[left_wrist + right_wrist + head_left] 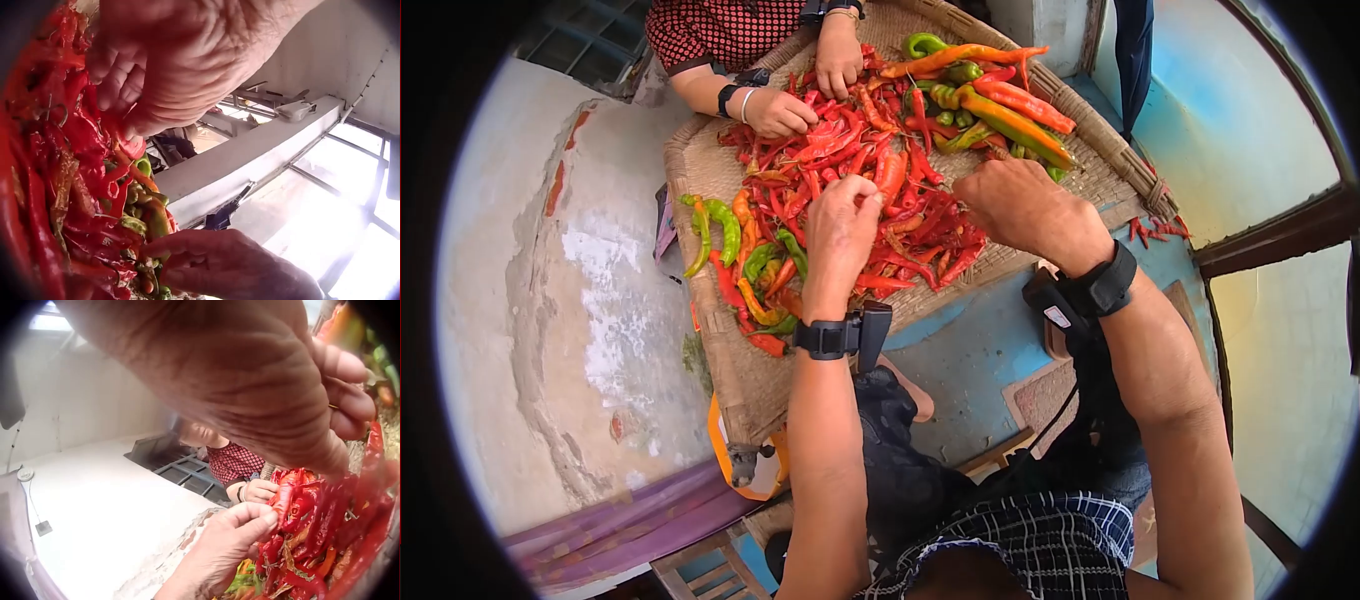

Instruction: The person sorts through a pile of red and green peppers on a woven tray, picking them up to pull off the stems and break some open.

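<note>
Over the middle of a heap of red chili peppers (915, 215), my left hand (845, 225) pinches a red chili pepper (284, 499) between thumb and fingers. My right hand (1030, 205) is at the heap's right side, its fingers bent down toward the woven tray (1090, 150). In the right wrist view those fingers (350, 400) are curled, with a red pepper right below their tips; I cannot tell whether they hold anything. Across the tray, another person's two hands (780, 112) reach into the far side of the heap.
Large orange and green peppers (1015, 120) lie at the tray's far right. Green and orange peppers (725, 230) sit along its left side. A few red chilies (1157, 230) lie beyond the right rim. A plastered wall (590, 290) stands to the left, window panes (1230, 130) to the right.
</note>
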`<state>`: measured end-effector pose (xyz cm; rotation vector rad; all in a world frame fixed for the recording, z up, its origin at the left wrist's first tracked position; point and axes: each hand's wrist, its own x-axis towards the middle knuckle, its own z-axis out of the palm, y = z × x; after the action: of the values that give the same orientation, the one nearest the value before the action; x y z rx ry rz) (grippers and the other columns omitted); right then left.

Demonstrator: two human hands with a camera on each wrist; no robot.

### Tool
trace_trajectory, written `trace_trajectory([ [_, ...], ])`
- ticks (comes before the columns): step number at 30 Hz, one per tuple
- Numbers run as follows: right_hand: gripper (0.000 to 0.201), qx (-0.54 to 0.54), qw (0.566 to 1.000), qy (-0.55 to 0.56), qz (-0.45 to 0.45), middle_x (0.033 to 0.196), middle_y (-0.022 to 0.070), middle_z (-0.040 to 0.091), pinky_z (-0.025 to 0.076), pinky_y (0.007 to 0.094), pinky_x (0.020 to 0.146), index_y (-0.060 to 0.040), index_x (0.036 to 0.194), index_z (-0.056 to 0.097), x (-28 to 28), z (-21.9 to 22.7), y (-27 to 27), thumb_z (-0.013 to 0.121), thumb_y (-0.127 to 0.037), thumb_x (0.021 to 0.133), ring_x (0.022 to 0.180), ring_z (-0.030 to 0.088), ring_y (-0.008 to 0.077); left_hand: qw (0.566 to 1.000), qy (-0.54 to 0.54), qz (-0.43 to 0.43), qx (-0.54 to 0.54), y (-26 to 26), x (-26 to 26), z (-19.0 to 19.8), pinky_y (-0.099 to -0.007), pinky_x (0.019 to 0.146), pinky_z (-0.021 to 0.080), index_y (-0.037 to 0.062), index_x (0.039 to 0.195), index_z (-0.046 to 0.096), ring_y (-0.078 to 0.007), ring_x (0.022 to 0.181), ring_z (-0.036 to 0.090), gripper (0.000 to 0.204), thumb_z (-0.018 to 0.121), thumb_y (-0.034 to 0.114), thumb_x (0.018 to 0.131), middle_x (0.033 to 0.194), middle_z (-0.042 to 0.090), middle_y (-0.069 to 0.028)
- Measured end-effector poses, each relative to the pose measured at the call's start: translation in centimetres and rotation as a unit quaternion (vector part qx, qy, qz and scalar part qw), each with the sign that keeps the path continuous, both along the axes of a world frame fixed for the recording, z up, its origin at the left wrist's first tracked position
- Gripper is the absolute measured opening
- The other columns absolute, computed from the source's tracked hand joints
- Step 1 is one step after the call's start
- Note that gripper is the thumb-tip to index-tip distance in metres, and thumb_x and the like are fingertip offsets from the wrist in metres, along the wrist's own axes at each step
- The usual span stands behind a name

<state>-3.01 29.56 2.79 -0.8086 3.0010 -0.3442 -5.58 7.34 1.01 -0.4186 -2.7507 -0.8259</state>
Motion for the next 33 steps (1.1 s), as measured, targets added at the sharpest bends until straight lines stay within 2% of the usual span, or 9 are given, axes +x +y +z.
trace_trajectory([
  [5,0.010,-0.022,1.000,0.012,-0.009,0.074,0.0173,0.060,0.049,0.0436,0.069,-0.0011,0.080,0.057,0.2,-0.4,0.6,0.055,-0.010,0.082,0.079,0.061,0.0344,0.948,-0.209,-0.019,0.239,-1.0,0.4,3.2,-0.0179,0.054,0.038,0.0045,0.092,0.061,-0.0025,0.060,0.048,0.013,0.061,0.017,0.088,0.072,0.058,0.0034],
  [9,0.010,-0.025,1.000,0.001,-0.011,0.073,0.0178,0.059,0.049,0.0437,0.068,-0.0006,0.079,0.057,0.4,-0.2,0.8,0.054,-0.009,0.082,0.076,0.061,0.0352,0.852,-0.050,0.030,0.520,-3.2,-2.3,2.0,-0.0212,0.064,0.045,0.0025,0.106,0.059,-0.0069,0.073,0.055,0.024,0.061,0.019,0.089,0.085,0.061,-0.0025],
  [12,0.011,-0.024,1.000,-0.003,-0.011,0.073,0.0174,0.060,0.049,0.0436,0.067,-0.0005,0.078,0.057,0.3,-0.1,0.7,0.052,-0.009,0.083,0.077,0.062,0.0350,0.914,0.029,0.213,0.343,-4.0,-2.9,0.6,-0.0260,0.071,0.047,0.0001,0.108,0.060,-0.0124,0.079,0.058,0.029,0.061,0.021,0.088,0.089,0.063,-0.0049],
  [19,0.013,-0.017,1.000,0.003,-0.002,0.072,0.0180,0.061,0.050,0.0440,0.068,-0.0010,0.078,0.058,0.1,0.3,0.1,0.051,-0.010,0.082,0.076,0.063,0.0349,0.980,0.063,-0.052,-0.183,2.9,0.5,-1.1,-0.0303,0.069,0.048,-0.0002,0.102,0.061,-0.0166,0.078,0.062,0.026,0.062,0.020,0.085,0.085,0.066,-0.0131],
  [23,0.013,0.009,1.000,0.012,-0.009,0.083,0.0131,0.066,0.053,0.0373,0.071,-0.0049,0.085,0.065,0.1,1.0,0.2,0.054,-0.007,0.078,0.081,0.066,0.0275,0.993,-0.115,-0.006,0.021,2.6,0.2,0.8,-0.0266,0.069,0.047,0.0001,0.101,0.061,-0.0119,0.075,0.061,0.023,0.060,0.018,0.087,0.086,0.066,-0.0092],
  [30,0.013,-0.029,0.999,0.022,-0.015,0.070,0.0170,0.061,0.051,0.0418,0.065,-0.0022,0.076,0.059,0.0,-0.1,0.7,0.051,-0.011,0.082,0.073,0.063,0.0340,0.920,-0.070,0.066,0.380,-1.3,-1.3,2.1,-0.0257,0.075,0.048,-0.0035,0.107,0.057,-0.0135,0.078,0.059,0.027,0.057,0.018,0.090,0.093,0.064,-0.0088],
  [31,0.013,-0.028,0.999,0.022,-0.017,0.070,0.0170,0.061,0.051,0.0418,0.065,-0.0022,0.076,0.059,0.0,0.1,0.7,0.051,-0.011,0.082,0.073,0.063,0.0340,0.919,-0.072,0.065,0.381,-2.2,-2.0,1.7,-0.0257,0.075,0.048,-0.0035,0.107,0.057,-0.0135,0.078,0.059,0.027,0.057,0.018,0.090,0.093,0.064,-0.0088],
  [32,0.010,-0.010,1.000,-0.003,-0.018,0.077,0.0154,0.063,0.052,0.0404,0.068,-0.0032,0.081,0.061,0.1,0.6,0.7,0.053,-0.009,0.080,0.078,0.065,0.0313,0.968,0.142,0.145,0.149,-3.2,-2.8,0.9,-0.0283,0.078,0.048,-0.0028,0.111,0.056,-0.0166,0.083,0.059,0.029,0.058,0.018,0.089,0.099,0.062,-0.0114],
  [33,0.013,0.008,0.999,-0.027,-0.018,0.083,0.0137,0.066,0.053,0.0389,0.071,-0.0042,0.086,0.064,0.0,0.9,0.7,0.055,-0.007,0.078,0.082,0.066,0.0287,0.911,0.341,0.211,-0.098,-2.9,-2.8,1.3,-0.0309,0.081,0.047,-0.0021,0.114,0.056,-0.0198,0.088,0.059,0.032,0.058,0.018,0.089,0.105,0.061,-0.0139],
])
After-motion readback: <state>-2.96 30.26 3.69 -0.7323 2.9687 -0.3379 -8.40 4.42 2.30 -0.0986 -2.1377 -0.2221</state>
